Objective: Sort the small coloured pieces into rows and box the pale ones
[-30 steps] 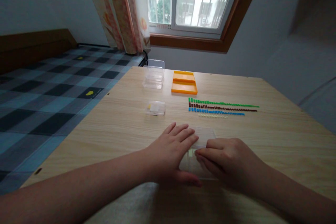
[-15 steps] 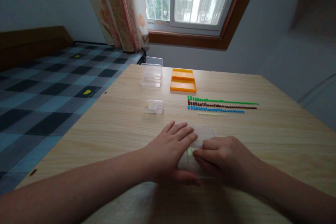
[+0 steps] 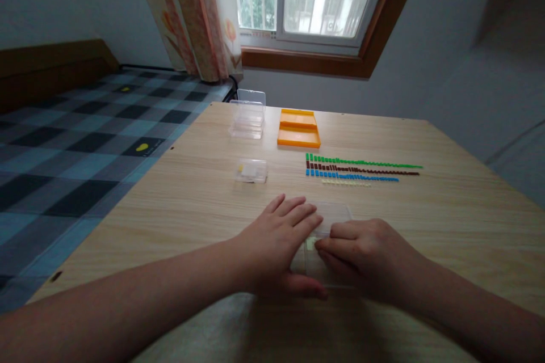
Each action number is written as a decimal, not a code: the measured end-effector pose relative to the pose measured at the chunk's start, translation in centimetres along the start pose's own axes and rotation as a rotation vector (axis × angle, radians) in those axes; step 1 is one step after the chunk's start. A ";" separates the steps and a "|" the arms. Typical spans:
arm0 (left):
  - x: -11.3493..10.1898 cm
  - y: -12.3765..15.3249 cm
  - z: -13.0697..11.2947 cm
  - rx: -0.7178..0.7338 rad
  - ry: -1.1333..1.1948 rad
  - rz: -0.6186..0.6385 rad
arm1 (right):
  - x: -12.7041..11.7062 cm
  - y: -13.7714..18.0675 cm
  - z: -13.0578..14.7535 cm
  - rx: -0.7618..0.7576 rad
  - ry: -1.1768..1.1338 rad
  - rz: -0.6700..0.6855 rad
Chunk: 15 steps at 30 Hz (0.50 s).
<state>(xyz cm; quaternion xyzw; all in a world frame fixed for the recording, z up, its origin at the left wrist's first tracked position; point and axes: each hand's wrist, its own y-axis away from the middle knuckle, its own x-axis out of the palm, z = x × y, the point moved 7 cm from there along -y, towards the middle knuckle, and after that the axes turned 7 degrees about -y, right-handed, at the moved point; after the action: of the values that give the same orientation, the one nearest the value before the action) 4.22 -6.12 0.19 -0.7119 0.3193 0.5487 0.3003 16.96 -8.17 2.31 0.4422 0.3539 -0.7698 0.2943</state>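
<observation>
A clear plastic case [image 3: 336, 211] lies opened on the table in front of me, its lid tilted toward the far side. Spread flat across the case's left part is my left hand [image 3: 281, 247], fingers stretched and thumb along the near edge. My right hand [image 3: 368, 258] is closed, with its fingertips pinched together inside the case. Pale yellow-green pieces [image 3: 310, 243] show just left of those fingertips. Whatever the pinch holds is hidden by the fingers. Beyond the hands runs a short row of pale pieces [image 3: 346, 183].
Behind the pale row lie rows of small blue [image 3: 353, 176], brown [image 3: 361, 169] and green pieces [image 3: 361, 161]. An open orange case [image 3: 298, 135] stands farther back, beside clear boxes [image 3: 247, 119]. A small clear box [image 3: 252, 171] sits to the left. A checked bed [image 3: 85, 159] borders the table.
Both hands keep nearly the same pose over the case. The whole view has shifted very slightly.
</observation>
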 end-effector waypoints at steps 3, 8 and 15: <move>0.0 0.0 0.0 -0.002 -0.003 0.012 | 0.0 0.0 0.0 -0.007 0.009 -0.002; 0.0 -0.1 0.0 -0.011 0.005 0.021 | 0.0 -0.2 0.1 -0.005 0.021 -0.001; -0.1 0.0 0.0 -0.023 0.015 0.022 | -2.0 -0.2 0.3 -0.044 0.005 -0.114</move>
<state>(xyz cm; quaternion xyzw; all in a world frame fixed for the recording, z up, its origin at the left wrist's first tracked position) 4.18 -6.07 0.24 -0.7158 0.3230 0.5504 0.2836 17.53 -7.97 4.27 0.4167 0.3959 -0.7763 0.2587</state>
